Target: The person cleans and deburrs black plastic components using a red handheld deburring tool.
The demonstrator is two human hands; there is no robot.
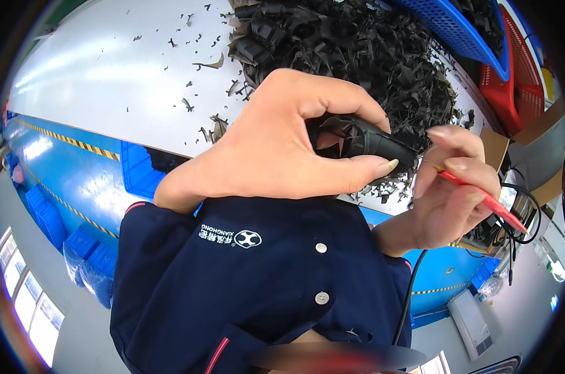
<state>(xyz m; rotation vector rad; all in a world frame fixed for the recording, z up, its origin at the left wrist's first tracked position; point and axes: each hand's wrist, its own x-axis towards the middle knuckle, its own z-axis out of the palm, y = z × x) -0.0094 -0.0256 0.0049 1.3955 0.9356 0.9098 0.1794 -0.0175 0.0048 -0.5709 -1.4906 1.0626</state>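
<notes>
My left hand (pixel 276 143) is closed round a black moulded plastic part (pixel 382 144), with the thumb along its near side and the fingers over its far side. The part is hollow at the end close to my palm. To the right, my right hand (pixel 458 193) pinches a slim red-handled tool (pixel 497 207), its small tip near the thumb and forefinger. The tool's exact kind is too small to make out. A gap shows between the right fingertips and the black part. Behind both hands lies a large heap of black plastic parts and scraps (pixel 344 56).
The white table (pixel 95 93) carries scattered black trimmings on its left. A blue basket (pixel 463 37) and a red basket (pixel 513 93) stand at the far right. A cardboard box (pixel 538 149) and black cables are beyond my right hand. A blue crate (pixel 139 171) sits below the table edge.
</notes>
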